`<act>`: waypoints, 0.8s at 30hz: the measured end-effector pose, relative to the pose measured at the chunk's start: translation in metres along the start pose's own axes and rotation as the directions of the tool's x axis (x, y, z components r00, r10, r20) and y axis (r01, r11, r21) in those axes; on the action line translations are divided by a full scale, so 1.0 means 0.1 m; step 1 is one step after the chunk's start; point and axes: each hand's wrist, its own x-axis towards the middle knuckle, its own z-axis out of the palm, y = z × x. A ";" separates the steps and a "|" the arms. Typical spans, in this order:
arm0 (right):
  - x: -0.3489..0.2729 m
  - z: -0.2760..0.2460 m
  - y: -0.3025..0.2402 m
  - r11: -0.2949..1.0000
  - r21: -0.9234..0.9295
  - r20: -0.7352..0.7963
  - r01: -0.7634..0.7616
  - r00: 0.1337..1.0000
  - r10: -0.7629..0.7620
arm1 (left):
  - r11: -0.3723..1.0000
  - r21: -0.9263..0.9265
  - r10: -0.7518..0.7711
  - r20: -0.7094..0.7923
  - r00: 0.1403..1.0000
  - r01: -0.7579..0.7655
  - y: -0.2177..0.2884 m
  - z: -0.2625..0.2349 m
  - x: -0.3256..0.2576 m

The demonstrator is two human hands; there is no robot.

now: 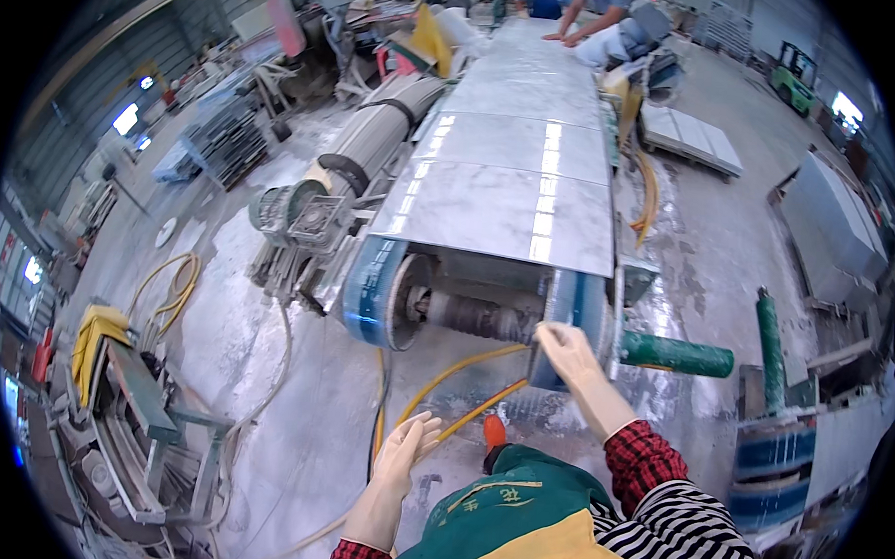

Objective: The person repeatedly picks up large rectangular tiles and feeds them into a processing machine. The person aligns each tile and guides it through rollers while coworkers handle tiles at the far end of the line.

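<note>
Both my hands wear pale cream gloves. My left hand [408, 450] hangs in the air above the floor in front of the conveyor, its fingers stretched out and nothing seen in it. My right hand [568, 351] is over the right blue belt [577, 295] at the conveyor's near end. Its fingers are curled together; whether it grips or touches anything there cannot be made out. Beyond it, polished white-grey stone slabs [501, 207] lie flat in a row on the belts. Below the nearest slab's edge shows a dark roller [476, 318] between the right belt and the left blue belt [372, 294].
A green pipe [679, 356] juts out right of the conveyor. A motor [286, 211] sits on its left side. Yellow hoses [474, 366] cross the floor near my feet. Another person's hands [563, 38] rest on the far slab. A green forklift [794, 80] stands far right.
</note>
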 end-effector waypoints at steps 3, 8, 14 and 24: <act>0.53 -0.09 0.10 0.970 -0.191 -0.181 0.147 0.966 -0.182 | 0.999 0.047 0.009 -0.077 0.997 -0.006 0.12 -0.24 0.17; 1.37 -0.40 0.31 0.687 -0.664 -0.314 0.296 0.723 -0.615 | 0.981 0.194 0.067 -0.210 0.975 -0.026 0.51 -0.62 0.52; 1.73 -0.46 0.59 0.547 -0.835 -0.263 0.058 0.831 -0.490 | 0.875 0.472 0.255 -0.266 0.930 -0.105 0.85 -0.79 1.19; 1.67 -0.43 0.51 0.531 -0.847 -0.247 0.029 0.863 -0.442 | 0.021 0.848 0.682 0.375 0.628 -0.529 1.78 -0.55 3.08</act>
